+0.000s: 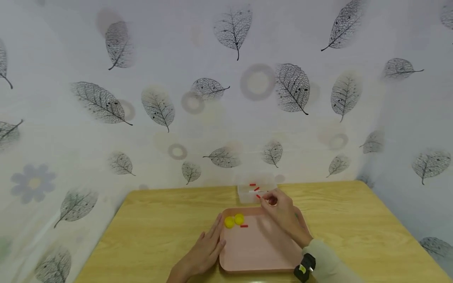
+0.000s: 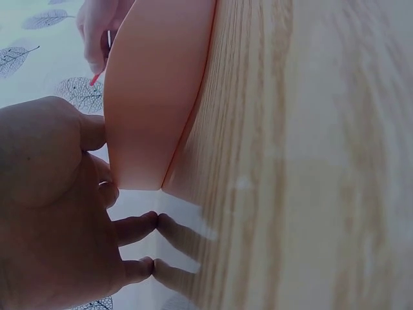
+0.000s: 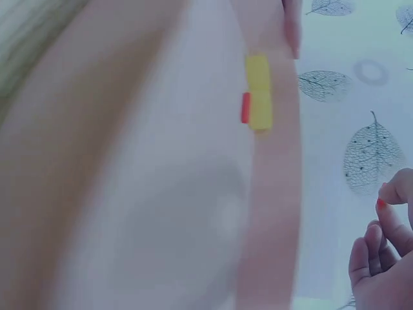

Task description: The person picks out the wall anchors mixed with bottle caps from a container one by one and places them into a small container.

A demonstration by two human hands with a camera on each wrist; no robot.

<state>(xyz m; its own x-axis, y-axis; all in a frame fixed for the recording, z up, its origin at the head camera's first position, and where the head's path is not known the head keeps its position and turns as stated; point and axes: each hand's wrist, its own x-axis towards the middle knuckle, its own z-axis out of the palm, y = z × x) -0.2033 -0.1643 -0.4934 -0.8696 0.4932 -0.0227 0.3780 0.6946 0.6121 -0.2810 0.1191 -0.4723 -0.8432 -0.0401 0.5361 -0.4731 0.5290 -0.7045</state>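
Note:
Between thumb and forefinger, my right hand pinches a small red stick above the far edge of the pink tray. The same red stick shows at the fingertips in the left wrist view. My left hand rests along the tray's left side, fingers straight against its wall. In the tray's far left corner lie two yellow round pieces, with another red stick beside them. Behind the tray, a clear plastic box holds a few more red sticks.
The tray lies on a wood-grain table. A pale wall covering with leaf prints rises right behind the table's far edge. A dark watch-like device sits on the right wrist over a light sleeve.

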